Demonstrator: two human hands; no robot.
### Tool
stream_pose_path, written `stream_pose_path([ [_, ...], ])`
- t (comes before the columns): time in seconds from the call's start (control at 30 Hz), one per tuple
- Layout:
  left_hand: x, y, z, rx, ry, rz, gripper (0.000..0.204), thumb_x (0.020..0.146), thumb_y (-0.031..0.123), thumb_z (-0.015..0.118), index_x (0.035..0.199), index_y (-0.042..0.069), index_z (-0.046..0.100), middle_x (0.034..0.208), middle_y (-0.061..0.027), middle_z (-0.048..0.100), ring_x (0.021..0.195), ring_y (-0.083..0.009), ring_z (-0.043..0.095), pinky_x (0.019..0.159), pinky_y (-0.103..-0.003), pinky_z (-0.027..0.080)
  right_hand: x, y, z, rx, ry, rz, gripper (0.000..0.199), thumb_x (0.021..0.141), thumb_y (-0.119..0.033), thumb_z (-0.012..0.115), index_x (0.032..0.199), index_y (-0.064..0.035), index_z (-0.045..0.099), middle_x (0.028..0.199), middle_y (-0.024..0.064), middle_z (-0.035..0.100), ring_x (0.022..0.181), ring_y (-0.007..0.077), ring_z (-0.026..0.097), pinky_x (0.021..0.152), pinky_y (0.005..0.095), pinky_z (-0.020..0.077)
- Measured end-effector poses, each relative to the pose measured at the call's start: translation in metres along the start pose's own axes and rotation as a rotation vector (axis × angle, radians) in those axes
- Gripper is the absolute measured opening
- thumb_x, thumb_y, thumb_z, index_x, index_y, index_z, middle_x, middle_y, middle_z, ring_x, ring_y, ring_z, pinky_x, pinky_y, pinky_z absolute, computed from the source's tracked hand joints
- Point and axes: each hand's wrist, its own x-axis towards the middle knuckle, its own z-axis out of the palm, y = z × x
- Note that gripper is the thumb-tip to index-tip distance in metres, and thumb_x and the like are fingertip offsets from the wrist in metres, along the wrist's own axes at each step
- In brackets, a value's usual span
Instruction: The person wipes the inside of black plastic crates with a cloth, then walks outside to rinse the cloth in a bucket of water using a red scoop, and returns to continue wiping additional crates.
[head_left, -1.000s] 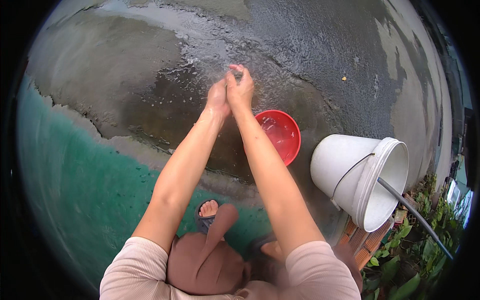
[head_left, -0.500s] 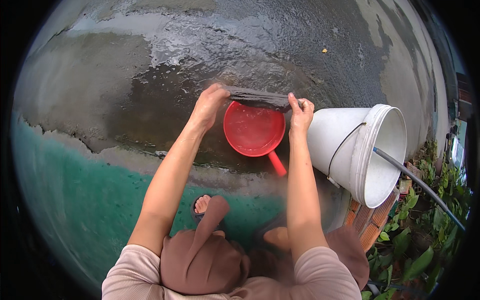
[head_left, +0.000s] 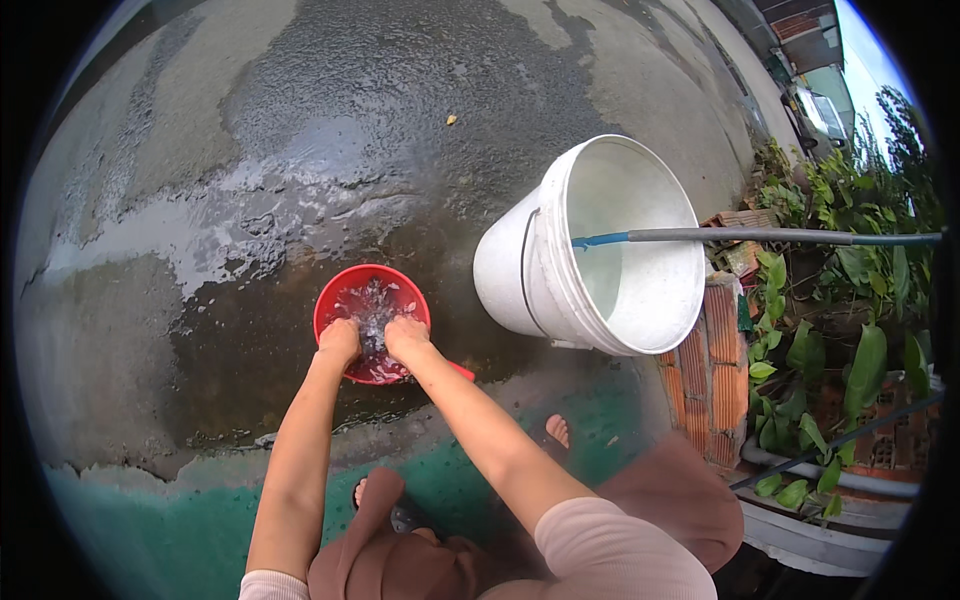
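Observation:
A red plastic dipper [head_left: 421, 298] with a straight handle sits on the wet ground in front of me, water splashing up inside it. My left hand [head_left: 341, 338] is down in its near left part, fingers closed. Beside it my right hand [head_left: 405, 336], also closed, reaches in over the near right part. Between my fists a dark grey wet cloth [head_left: 372, 322] shows through the churning water, its outline blurred by the splash. My fingertips are hidden below my knuckles.
A large white bucket [head_left: 510, 268] with a wire handle lies tilted to the right. A grey and blue hose [head_left: 740, 235] runs into its mouth. Bricks [head_left: 725, 335] and leafy plants [head_left: 865, 370] line the right side. Green-painted floor [head_left: 150, 520] lies near my feet.
Both hands have dropped from holding the cloth stretched above the dipper's far rim into the dipper, and water now splashes. The view has turned right, so more of the bucket and plants shows.

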Motion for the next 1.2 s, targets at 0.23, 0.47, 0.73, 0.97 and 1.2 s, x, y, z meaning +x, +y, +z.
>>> stream_pose_path([
  [0.23, -0.093, 0.021, -0.151, -1.497, 0.286, 0.452, 0.01, 0.083, 0.008, 0.057, 0.089, 0.001, 0.054, 0.08, -0.0021, 0.055, 0.08, -0.0075, 0.053, 0.076, -0.024, 0.042, -0.018, -0.002, -0.036, 0.743, 0.575, -0.536, 0.043, 0.066, -0.016, 0.076, 0.104, -0.0043, 0.058, 0.087, 0.0066, 0.065, 0.084, 0.0203, 0.061, 0.084, 0.0362, 0.044],
  [0.47, -0.042, -0.103, -0.097, -2.515, 0.36, 0.775, 0.033, 0.088, 0.027, 0.049, 0.11, 0.002, 0.054, 0.123, -0.0126, 0.051, 0.117, -0.0316, 0.044, 0.103, -0.05, 0.028, -0.063, -0.096, -0.137, 2.435, -0.166, -1.015, 0.023, 0.075, -0.009, 0.065, 0.096, -0.0061, 0.057, 0.081, 0.0063, 0.062, 0.074, 0.0146, 0.06, 0.07, 0.0295, 0.0501],
  [0.73, -0.017, -0.044, -0.117, -2.625, 0.505, 0.527, 0.036, 0.091, 0.032, 0.047, 0.111, 0.002, 0.052, 0.115, -0.01, 0.054, 0.104, -0.022, 0.052, 0.091, -0.038, 0.041, -0.037, -0.168, -0.137, 0.279, 1.687, -1.022, 0.025, 0.077, -0.03, 0.061, 0.085, -0.0057, 0.062, 0.075, 0.0125, 0.064, 0.08, 0.0306, 0.062, 0.077, 0.0445, 0.0447],
  [0.97, -0.029, -0.081, -0.089, -1.857, 0.695, 0.091, 0.036, 0.091, 0.03, 0.046, 0.11, 0.0, 0.053, 0.109, -0.01, 0.056, 0.095, -0.0207, 0.055, 0.083, -0.036, 0.045, -0.04, -0.198, -0.124, 0.962, 0.778, -0.782, 0.037, 0.085, -0.032, 0.054, 0.065, -0.0009, 0.056, 0.067, 0.0178, 0.06, 0.064, 0.0364, 0.057, 0.059, 0.0413, 0.0442],
  [1.2, -0.021, -0.049, -0.084, -0.989, 0.968, -0.187, 0.04, 0.092, 0.028, 0.044, 0.087, -0.009, 0.06, 0.074, -0.0167, 0.062, 0.071, -0.0252, 0.059, 0.064, -0.037, 0.045, 0.021, -0.118, -0.111, 2.274, 0.114, -0.331, 0.04, 0.092, -0.036, 0.046, 0.064, -0.0074, 0.043, 0.048, -0.0001, 0.036, 0.039, 0.0126, 0.034, 0.042, 0.0342, 0.0379],
])
